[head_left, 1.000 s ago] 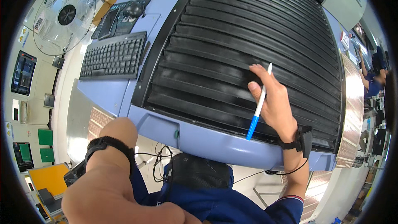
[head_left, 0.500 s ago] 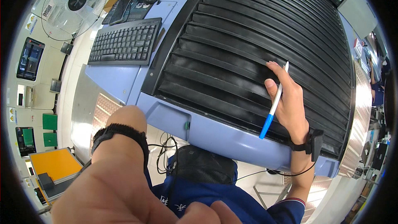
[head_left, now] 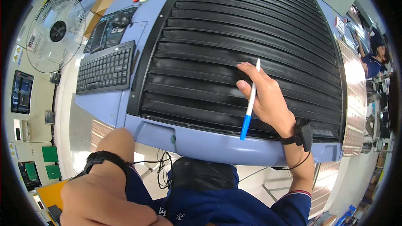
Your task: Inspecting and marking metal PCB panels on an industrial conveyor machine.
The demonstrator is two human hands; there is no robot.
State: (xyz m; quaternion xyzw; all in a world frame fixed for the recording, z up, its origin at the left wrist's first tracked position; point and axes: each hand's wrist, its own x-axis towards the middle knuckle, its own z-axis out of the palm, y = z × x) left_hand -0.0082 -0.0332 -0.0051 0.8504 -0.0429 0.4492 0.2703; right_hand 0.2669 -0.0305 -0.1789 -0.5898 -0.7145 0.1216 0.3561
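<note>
My right hand (head_left: 270, 100) is over the near part of a black pleated bellows cover (head_left: 234, 29). It holds a slim white pen with a blue cap (head_left: 252, 100) across the fingers, capped end toward me; thumb and index tip are apart. A black strap with a small box (head_left: 303, 134) circles that wrist. My left hand (head_left: 111, 203) is close to the camera at the lower left, bent inward with curled fingers. Its fingertips are hidden, and I cannot make out what is in it. Another black strap (head_left: 106, 159) goes round the left wrist.
Left of the cover, a black keyboard (head_left: 106, 68), a phone (head_left: 99, 35) and a mouse (head_left: 121, 19) lie on the blue machine housing (head_left: 209, 144). A fan (head_left: 56, 31) stands beyond. Cables (head_left: 163, 171) hang below the front edge. Another person (head_left: 372, 62) is at far right.
The view has shifted, so the machine and my right hand appear further left. My left hand appears lower and smaller. The pen keeps its place in my right hand.
</note>
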